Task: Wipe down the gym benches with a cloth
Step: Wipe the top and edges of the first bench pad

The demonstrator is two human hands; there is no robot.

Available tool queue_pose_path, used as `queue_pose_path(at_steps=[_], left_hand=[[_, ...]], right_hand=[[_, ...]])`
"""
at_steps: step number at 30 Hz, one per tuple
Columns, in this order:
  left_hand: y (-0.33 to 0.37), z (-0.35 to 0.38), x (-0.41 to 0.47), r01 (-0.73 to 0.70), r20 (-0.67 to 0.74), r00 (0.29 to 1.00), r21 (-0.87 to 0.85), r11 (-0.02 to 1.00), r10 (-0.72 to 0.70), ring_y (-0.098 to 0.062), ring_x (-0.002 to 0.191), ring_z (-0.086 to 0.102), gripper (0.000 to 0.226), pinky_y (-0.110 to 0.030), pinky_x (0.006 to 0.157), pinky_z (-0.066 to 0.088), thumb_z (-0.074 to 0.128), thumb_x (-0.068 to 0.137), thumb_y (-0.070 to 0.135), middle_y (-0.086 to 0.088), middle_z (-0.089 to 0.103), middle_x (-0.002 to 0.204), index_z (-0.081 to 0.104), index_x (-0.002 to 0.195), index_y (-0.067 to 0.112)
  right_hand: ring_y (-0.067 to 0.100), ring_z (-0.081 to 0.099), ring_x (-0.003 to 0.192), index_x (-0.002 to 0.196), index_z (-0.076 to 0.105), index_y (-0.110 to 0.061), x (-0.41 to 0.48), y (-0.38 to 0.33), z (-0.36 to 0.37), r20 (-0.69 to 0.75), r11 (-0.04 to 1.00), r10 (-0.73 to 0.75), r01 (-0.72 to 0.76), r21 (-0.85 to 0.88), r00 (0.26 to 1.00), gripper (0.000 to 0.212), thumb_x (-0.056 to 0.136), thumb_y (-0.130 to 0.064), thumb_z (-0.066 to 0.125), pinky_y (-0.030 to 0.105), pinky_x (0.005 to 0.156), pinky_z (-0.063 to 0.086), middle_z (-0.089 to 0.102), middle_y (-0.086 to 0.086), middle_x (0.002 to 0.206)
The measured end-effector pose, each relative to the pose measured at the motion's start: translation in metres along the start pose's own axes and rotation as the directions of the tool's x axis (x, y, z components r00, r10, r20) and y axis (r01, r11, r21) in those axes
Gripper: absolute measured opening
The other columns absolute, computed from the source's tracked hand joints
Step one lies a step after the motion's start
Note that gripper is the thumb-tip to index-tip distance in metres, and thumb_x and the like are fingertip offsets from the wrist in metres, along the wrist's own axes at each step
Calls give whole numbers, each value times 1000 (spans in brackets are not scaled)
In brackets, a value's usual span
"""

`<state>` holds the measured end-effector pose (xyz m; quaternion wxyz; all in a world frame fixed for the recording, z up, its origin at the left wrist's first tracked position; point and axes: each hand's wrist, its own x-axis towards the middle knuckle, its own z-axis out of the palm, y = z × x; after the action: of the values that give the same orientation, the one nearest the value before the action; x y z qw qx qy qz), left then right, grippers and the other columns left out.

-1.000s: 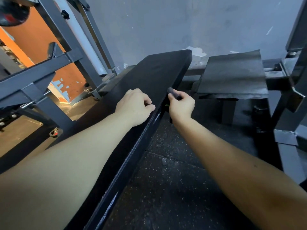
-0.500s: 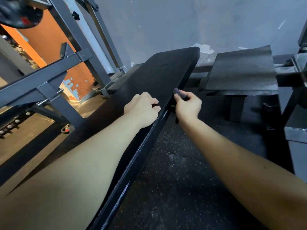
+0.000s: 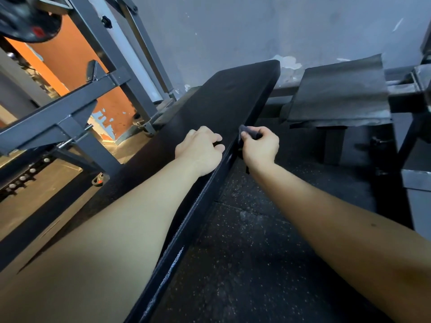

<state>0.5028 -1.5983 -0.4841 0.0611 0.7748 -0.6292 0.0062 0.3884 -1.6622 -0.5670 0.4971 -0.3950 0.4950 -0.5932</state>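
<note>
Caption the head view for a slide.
The right hand holds a dark cloth against the black bench edge; the left hand rests on top.

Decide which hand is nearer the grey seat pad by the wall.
Right. The right hand, holding the cloth beside the bench, is below-left of the seat pad; the left hand rests farther left, on the bench.

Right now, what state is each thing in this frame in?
Black bench pad: top bare, shiny streaks along its right side.
Dark cloth: bunched, held against the bench pad's right side.
Right hand: fingers curled, pinching the cloth.
Left hand: fingers curled, resting on the bench pad's top near its right edge.
Smaller pad: grey cover wrinkled, ragged along the front.
</note>
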Motion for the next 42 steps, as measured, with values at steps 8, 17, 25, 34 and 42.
queue_pose_path(at_steps=[8,17,25,34,42], left_hand=[[-2,4,-3,-2,-17,1000,-45,999,1,-12,136,35,36,-36,99,39,46,104,41,21,46,144,59,138,37],[-6,0,-14,-36,-30,999,-61,997,35,-16,136,37,36,-41,104,43,53,102,40,11,51,140,64,134,29],[-11,0,-36,-14,-104,994,30,999,17,-16,128,46,37,-38,91,46,52,100,50,12,55,135,67,129,32],[-12,2,-38,16,-89,996,-19,1000,-17,-13,128,43,37,-36,91,45,50,101,49,16,52,137,65,132,36],[-26,-4,-60,-22,-117,993,-175,984,1,-13,127,45,26,-28,102,38,63,98,32,11,59,129,72,122,28]], right_hand=[[21,73,89,86,72,-29,-60,32,-8,219,997,-2,-17,81,976,6,83,-23,73,50,78,62,75,-8,91],[15,70,90,86,67,-27,-26,8,-3,52,1000,1,-1,5,999,13,91,-16,70,44,86,60,71,-7,91],[17,69,91,89,64,-21,-58,25,-5,125,1000,5,-9,30,992,11,92,-11,70,46,83,60,70,-3,93],[14,68,98,93,67,-22,-43,13,1,30,999,6,-7,31,1000,9,93,-13,69,41,95,56,71,-5,101],[21,72,83,90,68,-19,-87,15,-15,231,1000,11,-17,21,973,5,92,-17,72,45,68,64,71,1,91]])
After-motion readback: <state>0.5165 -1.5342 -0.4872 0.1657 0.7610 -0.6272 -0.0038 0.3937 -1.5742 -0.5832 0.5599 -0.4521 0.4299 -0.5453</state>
